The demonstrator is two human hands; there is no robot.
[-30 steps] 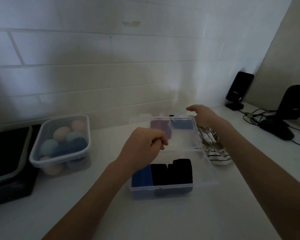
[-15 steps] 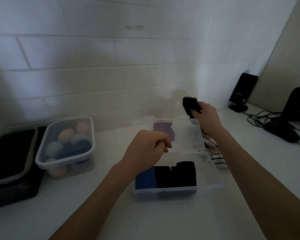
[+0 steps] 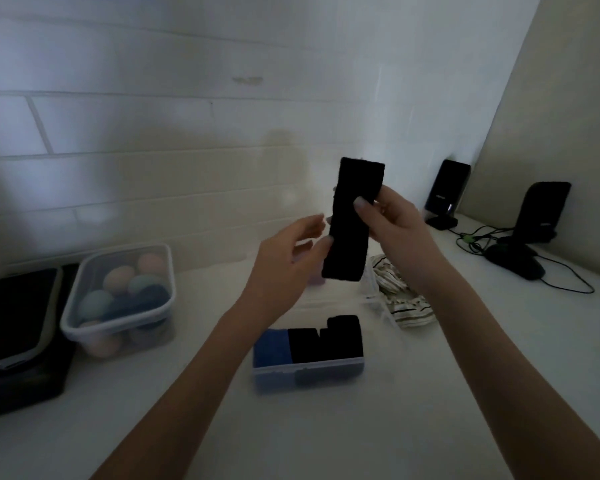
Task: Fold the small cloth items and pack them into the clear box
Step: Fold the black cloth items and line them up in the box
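Note:
My right hand (image 3: pixel 394 223) pinches a long black cloth strip (image 3: pixel 352 220) by its middle and holds it upright in the air above the counter. My left hand (image 3: pixel 288 261) hovers just left of the strip with fingers spread, fingertips at or near its left edge. Below them on the white counter sits the clear box (image 3: pixel 309 370), holding a folded blue cloth (image 3: pixel 272 348) on the left and folded black cloths (image 3: pixel 326 341) beside it. The box's clear lid (image 3: pixel 378 303) stands open behind it, mostly hidden by my hands. A purple cloth (image 3: pixel 316 279) peeks out under my left hand.
A striped cloth (image 3: pixel 400 299) lies crumpled right of the box. A clear tub of coloured balls (image 3: pixel 118 299) and a black tray (image 3: pixel 14 327) stand at the left. Two black stands (image 3: pixel 447 195) (image 3: pixel 537 216) with cables occupy the back right corner. A tiled wall rises behind.
My right hand lifted the black cloth from behind the lid and raised it, unrolled into a long strip. My left hand let go of the lid, opened and rose toward the strip.

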